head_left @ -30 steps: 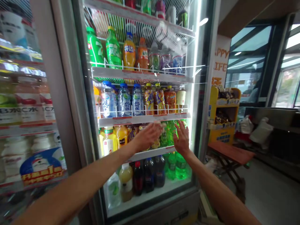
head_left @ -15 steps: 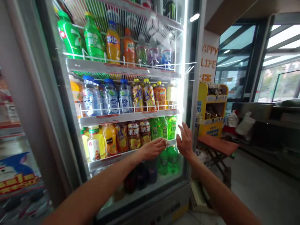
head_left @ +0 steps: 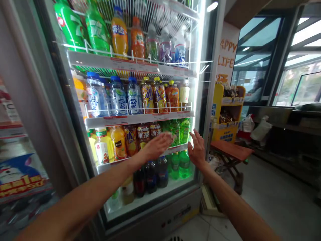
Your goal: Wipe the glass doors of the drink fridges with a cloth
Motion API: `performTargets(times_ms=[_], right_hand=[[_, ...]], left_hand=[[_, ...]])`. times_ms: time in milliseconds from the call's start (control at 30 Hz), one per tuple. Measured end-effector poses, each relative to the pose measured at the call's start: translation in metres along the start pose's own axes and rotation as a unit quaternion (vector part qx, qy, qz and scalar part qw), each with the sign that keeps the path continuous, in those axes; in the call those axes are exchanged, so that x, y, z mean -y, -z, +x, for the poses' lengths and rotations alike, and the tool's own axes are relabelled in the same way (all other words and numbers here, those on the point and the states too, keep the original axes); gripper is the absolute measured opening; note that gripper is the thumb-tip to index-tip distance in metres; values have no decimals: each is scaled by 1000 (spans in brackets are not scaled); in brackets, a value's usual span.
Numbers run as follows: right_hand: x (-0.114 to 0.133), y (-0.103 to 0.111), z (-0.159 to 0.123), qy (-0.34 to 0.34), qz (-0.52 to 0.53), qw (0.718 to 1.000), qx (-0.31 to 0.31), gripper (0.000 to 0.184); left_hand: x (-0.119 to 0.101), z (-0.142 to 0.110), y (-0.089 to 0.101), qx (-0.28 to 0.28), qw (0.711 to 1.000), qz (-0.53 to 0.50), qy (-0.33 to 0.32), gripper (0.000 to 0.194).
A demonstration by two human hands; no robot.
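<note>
My left hand [head_left: 158, 146] reaches across the front of a lit drinks fridge, its fingers stretched together at the glass door [head_left: 160, 197]. A small pale patch shows at its blurred fingertips; I cannot make out what it is. Behind that hand stand brown iced tea bottles [head_left: 143, 134] and green bottles [head_left: 185, 130]. My right hand [head_left: 197, 149] is raised by the fridge's right edge, fingers apart and holding nothing. Whether it touches the glass I cannot tell. Below the left hand are dark cola bottles [head_left: 150, 177].
Upper shelves hold blue-capped bottles [head_left: 134, 97] and orange soda [head_left: 119, 35]. To the right are a red folding stool [head_left: 232, 149], a yellow snack rack [head_left: 227, 135] and a dark counter [head_left: 286, 134]. Another display with a blue poster [head_left: 22, 174] stands left.
My left hand has moved left and slightly up across the fridge front. My right hand has stayed near the right edge. The view has tilted slightly.
</note>
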State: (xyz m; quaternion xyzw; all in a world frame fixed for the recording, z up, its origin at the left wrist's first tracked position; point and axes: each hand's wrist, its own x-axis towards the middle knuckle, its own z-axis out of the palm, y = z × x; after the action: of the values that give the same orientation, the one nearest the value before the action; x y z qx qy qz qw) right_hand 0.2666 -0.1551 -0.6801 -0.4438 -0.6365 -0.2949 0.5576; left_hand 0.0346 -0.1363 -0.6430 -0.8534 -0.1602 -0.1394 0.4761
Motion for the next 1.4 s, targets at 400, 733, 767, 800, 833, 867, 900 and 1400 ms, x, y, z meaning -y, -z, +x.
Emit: performTargets(times_ms=[400,733,767,800,833,867,900,1400], right_hand=[[71,-31,-3,64,83,994,33,47],[148,-58,2,133,106,983,70,46],[152,-59,2,130,106,983,69,47],[155,-61,2,127,106,984,69,48],[156,-61,1,126,105,984,71,48],[157,-62,0,127,104,984,74,48],[157,-61,-1,130,103,983,77,48],[139,-52,-17,114,106,985,68,52]], left_hand=[[58,-108,57,-6,996,23,83,51],[65,-151,85,-20,983,65,169,45],[64,-155,85,-31,973,77,216,46],[58,-161,83,-30,971,78,224,46],[47,-170,77,-17,980,66,188,46],[34,-180,70,3,990,49,134,45],[20,-189,63,41,999,14,26,44],[33,-161,62,64,997,-20,-47,45]])
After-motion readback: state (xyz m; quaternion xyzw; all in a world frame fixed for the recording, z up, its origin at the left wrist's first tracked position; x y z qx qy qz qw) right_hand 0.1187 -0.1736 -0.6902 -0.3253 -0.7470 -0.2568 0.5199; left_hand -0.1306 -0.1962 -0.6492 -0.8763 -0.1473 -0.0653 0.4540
